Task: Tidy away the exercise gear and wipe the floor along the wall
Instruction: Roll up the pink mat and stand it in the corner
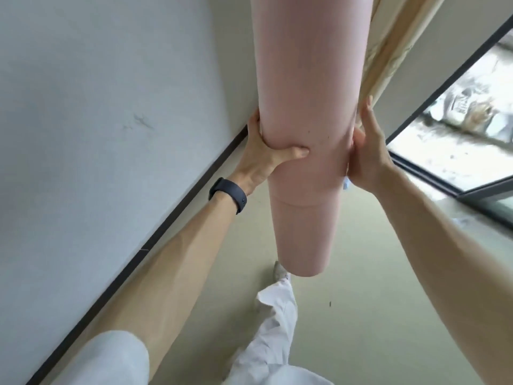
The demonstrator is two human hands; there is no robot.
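A rolled pink mat [305, 107] is held between both hands, clear of the floor [374, 301], its length running from the top edge of the view down to a free end above a shoe [280, 270]. The left hand [266, 151] is wrapped around the mat's left side, the thumb pressed into the front so that the foam is dented there. A dark wristband [229, 194] is worn on the left wrist. The right hand [366, 154] is laid flat against the mat's right side, fingers stretched upward along it and closed on the roll. A small pale blue scrap is seen at the heel of the right hand; what it is cannot be told. Behind the mat a beige curtain [388, 45] hangs just beside the right fingertips. A grey wall [97, 107] with a dark skirting strip [166, 232] lies to the left, near the mat, and a dark-framed window [458, 129] to the right. White trousers [274, 329] are seen below the roll.
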